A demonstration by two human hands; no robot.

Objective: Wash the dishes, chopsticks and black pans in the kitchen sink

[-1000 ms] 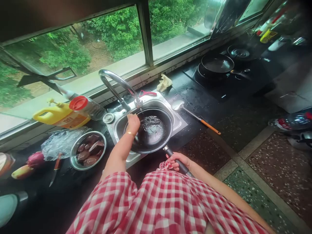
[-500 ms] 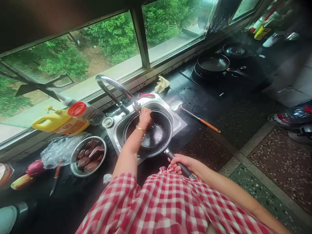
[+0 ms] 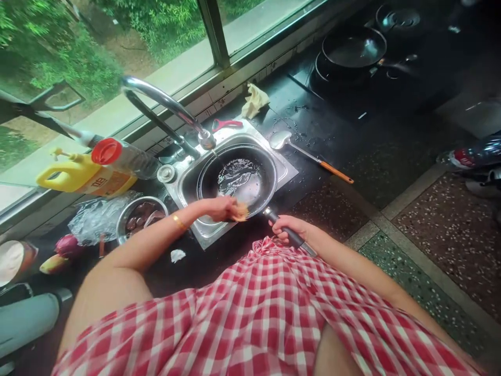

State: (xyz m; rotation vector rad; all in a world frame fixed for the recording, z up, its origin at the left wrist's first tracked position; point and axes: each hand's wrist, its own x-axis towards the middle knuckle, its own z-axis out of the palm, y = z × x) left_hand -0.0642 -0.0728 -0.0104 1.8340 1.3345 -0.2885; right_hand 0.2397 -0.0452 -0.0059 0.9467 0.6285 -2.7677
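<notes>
Pointing bottom-right, pan handle (image 3: 295, 238), axis diagonal

Frying pan (image 3: 250, 194), one: round, dark interior, thin pale rim; centre of the frame. Open side up, set within the outline of the steel sink (image 3: 288, 172), its near rim towards the bottom of the frame. Contents: a shallow, rippled pool of clear water, with droplets on the right-hand wall. Handle (image 3: 294, 238): black, straight, with a bright metal collar at the pan end; points to the lower right, past the sink's edge, gripped by the right hand (image 3: 290, 225).

Tan pad (image 3: 241, 212), one: small, ragged-edged, pinched in the left hand (image 3: 221, 208) at the pan's near rim; partly hidden by the fingers.
</notes>
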